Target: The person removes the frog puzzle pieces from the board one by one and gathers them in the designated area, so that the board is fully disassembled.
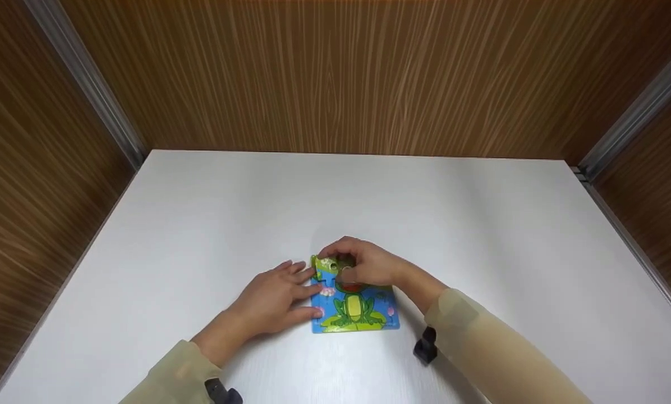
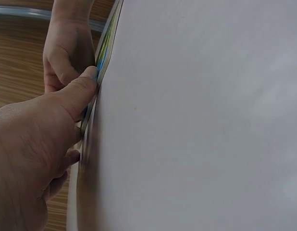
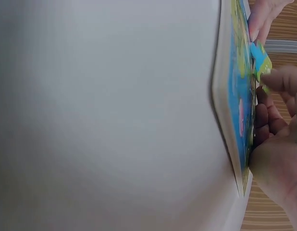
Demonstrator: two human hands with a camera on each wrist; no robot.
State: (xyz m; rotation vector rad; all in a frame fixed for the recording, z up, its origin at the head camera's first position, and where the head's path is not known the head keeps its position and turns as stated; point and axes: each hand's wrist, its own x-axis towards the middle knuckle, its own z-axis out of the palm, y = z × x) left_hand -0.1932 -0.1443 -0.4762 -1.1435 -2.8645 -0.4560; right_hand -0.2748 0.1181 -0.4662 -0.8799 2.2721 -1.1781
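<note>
A square frog jigsaw puzzle, blue and green, lies on the table near its front. My left hand rests along its left side, fingers spread, the fingertips touching the border. Over the top part of the picture is my right hand, its thumb and fingers pinching a puzzle piece. That piece is blue and light green, and it stands tilted up from the board in the right wrist view. In the left wrist view the left thumb presses on the board's edge. The right hand covers much of the frog's head.
The white table stretches out around the puzzle. Brown wood-grain panels rise behind it and at both sides, with grey metal strips in the corners. Each sleeve has a small black device at the wrist.
</note>
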